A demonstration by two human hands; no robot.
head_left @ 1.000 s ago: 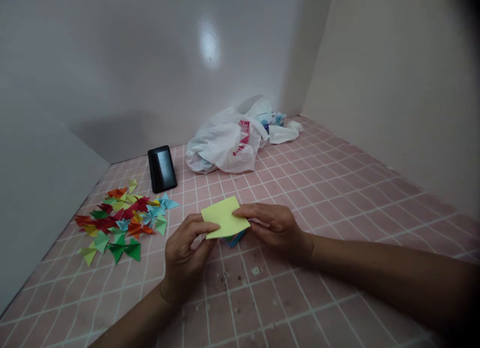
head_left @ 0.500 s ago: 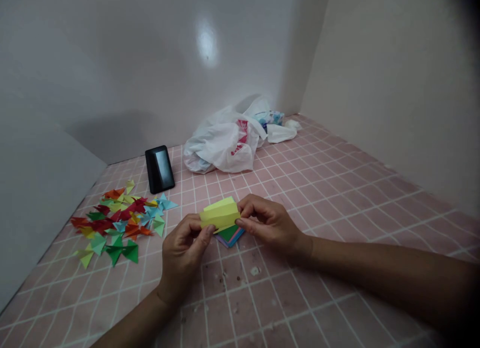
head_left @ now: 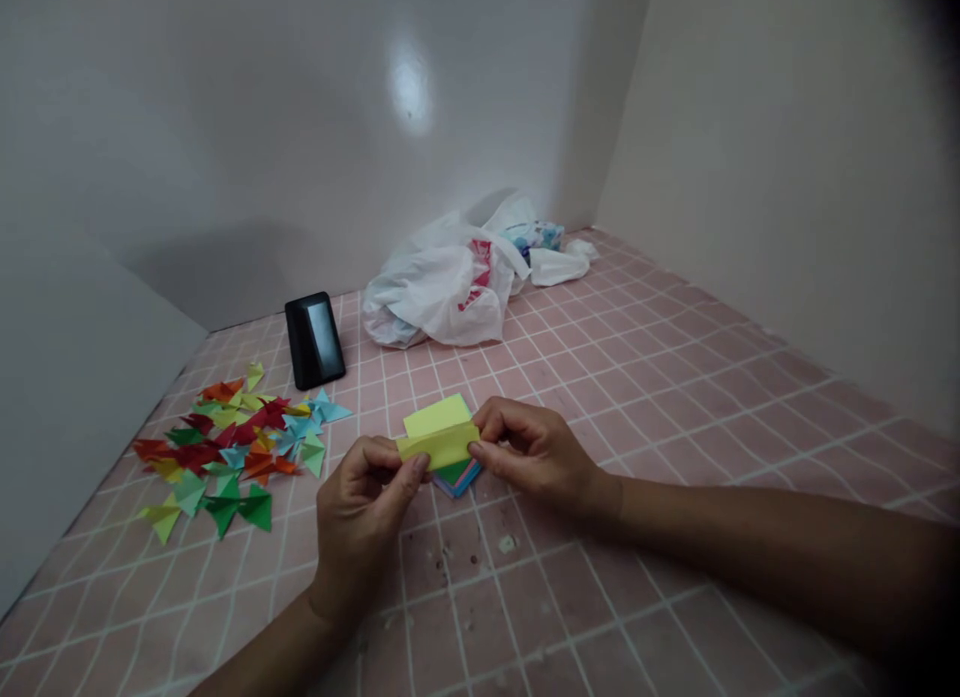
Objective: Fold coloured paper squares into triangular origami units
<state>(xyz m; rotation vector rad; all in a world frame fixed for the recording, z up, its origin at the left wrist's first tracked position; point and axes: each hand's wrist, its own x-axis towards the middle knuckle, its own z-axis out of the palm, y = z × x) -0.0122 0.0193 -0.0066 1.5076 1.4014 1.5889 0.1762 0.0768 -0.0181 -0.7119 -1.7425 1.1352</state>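
Note:
A yellow sheet of paper [head_left: 441,447], folded into a narrow strip, is stretched level between my two hands. My left hand [head_left: 367,507] pinches its left end, thumb in front and fingers behind. At the right end, my right hand [head_left: 529,452] grips it between thumb and fingertips. Beneath and behind the strip lies a stack of coloured paper squares [head_left: 436,415]; its top sheet is light yellow, with green, pink and blue edges showing at the front. The strip hides the middle of the stack.
Several folded paper shapes [head_left: 225,447] in red, orange, green, yellow and blue lie heaped on the left. Behind them a black phone-like device [head_left: 315,342] stands tilted. A crumpled white plastic bag [head_left: 442,287] rests by the back wall. Pink tiled-pattern covering [head_left: 645,377] spreads underneath.
The yellow paper has gone from a wider, partly opened sheet to a narrower folded strip. Both hands keep hold of its ends. The view has shifted slightly.

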